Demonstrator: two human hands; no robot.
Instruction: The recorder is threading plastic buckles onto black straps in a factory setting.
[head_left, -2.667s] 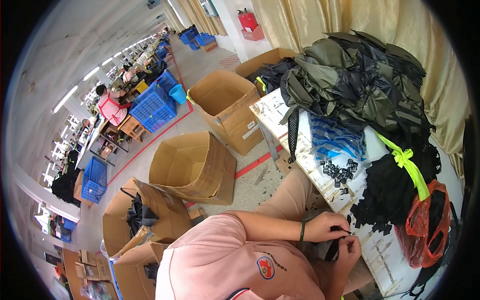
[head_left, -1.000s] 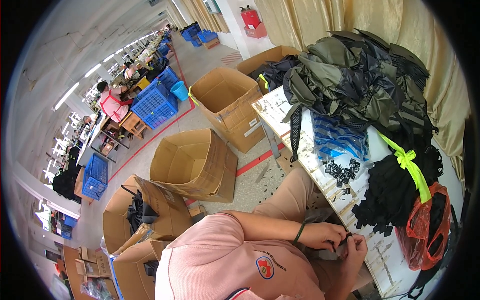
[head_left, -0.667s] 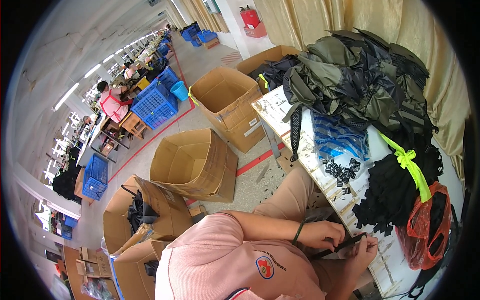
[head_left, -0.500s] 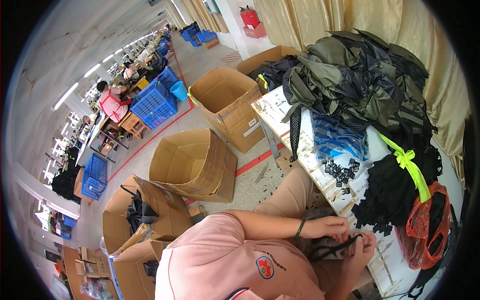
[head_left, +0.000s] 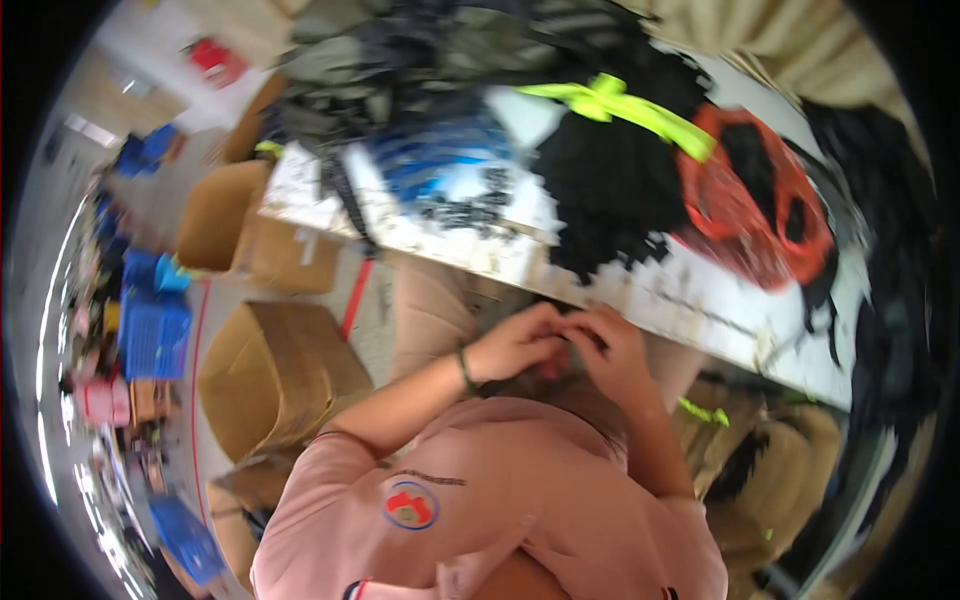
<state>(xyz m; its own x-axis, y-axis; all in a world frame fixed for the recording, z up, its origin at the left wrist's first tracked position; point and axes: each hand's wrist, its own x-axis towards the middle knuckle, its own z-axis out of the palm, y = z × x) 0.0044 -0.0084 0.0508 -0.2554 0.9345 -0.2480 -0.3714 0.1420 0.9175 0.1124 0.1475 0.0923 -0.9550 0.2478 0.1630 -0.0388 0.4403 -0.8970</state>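
Observation:
My left hand (head_left: 523,341), with a dark green band on its wrist, and my right hand (head_left: 612,352) meet over my lap by the table's near edge. Both have bent fingers pinched together, fingertips touching or nearly so. What they hold is hidden and smeared by motion. Just beyond them on the white table (head_left: 700,312) lies a heap of black strap pieces (head_left: 610,190), tied with a bright yellow-green band (head_left: 640,112). Left of it are small black buckles (head_left: 470,208) beside a clear bag of blue items (head_left: 435,160).
A red plastic bag (head_left: 745,250) with black contents sits right of the straps. Dark green and black fabric pieces (head_left: 400,60) pile up at the far left. Open cardboard boxes (head_left: 285,375) stand on the floor to my left; blue crates (head_left: 155,335) lie beyond a red floor line.
My view has swung right and down toward the table and my lap. The black strap seen between my hands before is now out of sight. My hands have come closer together.

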